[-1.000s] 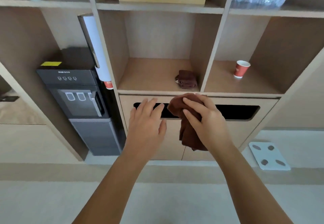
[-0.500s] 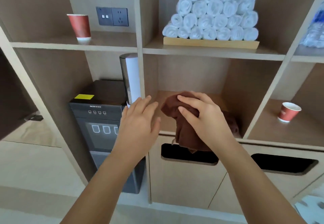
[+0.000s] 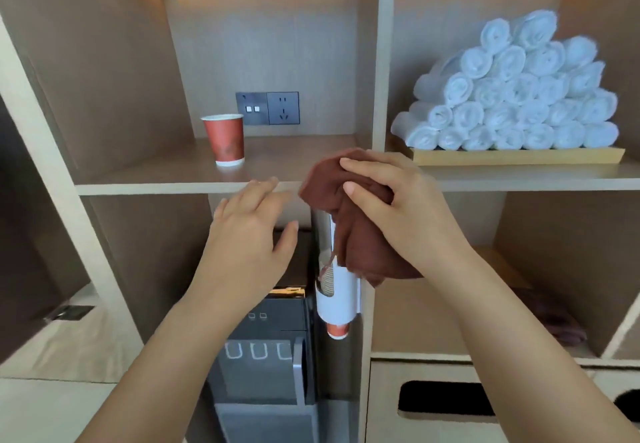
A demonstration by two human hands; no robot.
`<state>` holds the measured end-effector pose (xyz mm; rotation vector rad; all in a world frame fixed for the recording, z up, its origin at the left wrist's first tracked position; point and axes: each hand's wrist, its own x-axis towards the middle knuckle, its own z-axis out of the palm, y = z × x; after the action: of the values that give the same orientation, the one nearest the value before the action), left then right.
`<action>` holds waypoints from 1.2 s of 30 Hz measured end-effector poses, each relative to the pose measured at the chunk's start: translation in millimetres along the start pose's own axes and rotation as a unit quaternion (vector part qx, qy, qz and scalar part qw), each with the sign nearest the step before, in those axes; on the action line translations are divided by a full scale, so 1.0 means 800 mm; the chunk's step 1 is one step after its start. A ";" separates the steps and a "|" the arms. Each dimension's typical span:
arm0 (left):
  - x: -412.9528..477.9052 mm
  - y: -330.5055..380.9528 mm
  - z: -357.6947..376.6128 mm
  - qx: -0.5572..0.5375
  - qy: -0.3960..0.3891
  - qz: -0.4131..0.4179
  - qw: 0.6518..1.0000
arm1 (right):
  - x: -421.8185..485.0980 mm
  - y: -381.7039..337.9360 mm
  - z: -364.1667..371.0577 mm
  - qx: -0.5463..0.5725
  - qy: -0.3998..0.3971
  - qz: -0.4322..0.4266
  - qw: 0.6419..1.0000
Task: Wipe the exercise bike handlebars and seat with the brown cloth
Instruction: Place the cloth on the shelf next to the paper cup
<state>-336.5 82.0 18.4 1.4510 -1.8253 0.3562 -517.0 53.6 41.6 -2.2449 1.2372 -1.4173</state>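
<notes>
Both hands have risen with the view, from the slotted cabinet [image 3: 384, 408] to the shelf edge [image 3: 173, 188]; the brown cloth [image 3: 349, 234] is fetched, no bike in sight yet. The right hand [image 3: 398, 214] grips it, fingers curled round its bunched top, tail hanging. The left hand [image 3: 249, 234], at nine o'clock of it, hovers straight-fingered, holding nothing. A red cup [image 3: 225, 141] stands at eleven o'clock; a blurred bundle [image 3: 557, 321] at four o'clock is perhaps another cloth.

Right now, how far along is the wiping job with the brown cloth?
Done: the brown cloth is picked up; the right hand grips it, bunched. In hand: it is held in front of the shelf unit, with the left hand open beside it, holding nothing. Left: no exercise bike is in view, so wiping the handlebars and the seat seems not yet begun.
</notes>
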 end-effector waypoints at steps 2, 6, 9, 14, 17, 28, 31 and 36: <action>0.019 -0.015 -0.005 -0.005 0.024 0.006 1.000 | 0.020 -0.009 0.014 -0.001 0.009 -0.016 1.000; 0.053 -0.043 -0.004 -0.003 0.048 0.013 0.999 | 0.059 -0.018 0.039 -0.012 0.011 -0.045 0.999; 0.075 -0.068 0.001 0.010 0.055 0.002 0.998 | 0.087 -0.016 0.054 -0.008 0.021 -0.055 0.998; 0.106 -0.102 0.013 0.024 0.076 -0.002 0.997 | 0.134 -0.007 0.074 -0.018 0.052 -0.059 0.997; 0.121 -0.118 0.019 0.020 0.072 -0.001 0.997 | 0.158 -0.007 0.083 -0.044 0.061 -0.051 0.996; 0.154 -0.176 0.032 -0.008 0.036 0.105 0.994 | 0.228 -0.027 0.121 -0.425 -0.029 0.055 0.903; 0.152 -0.199 0.038 -0.015 0.025 0.106 0.994 | 0.232 -0.020 0.159 -0.377 -0.101 0.086 0.917; 0.151 -0.223 0.050 -0.028 0.006 0.111 0.993 | 0.230 -0.008 0.189 -0.252 -0.131 0.174 0.943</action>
<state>-195.5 -84.5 34.8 1.2070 -1.9762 0.4189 -355.2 -115.5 85.8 -2.2451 1.9396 -0.7000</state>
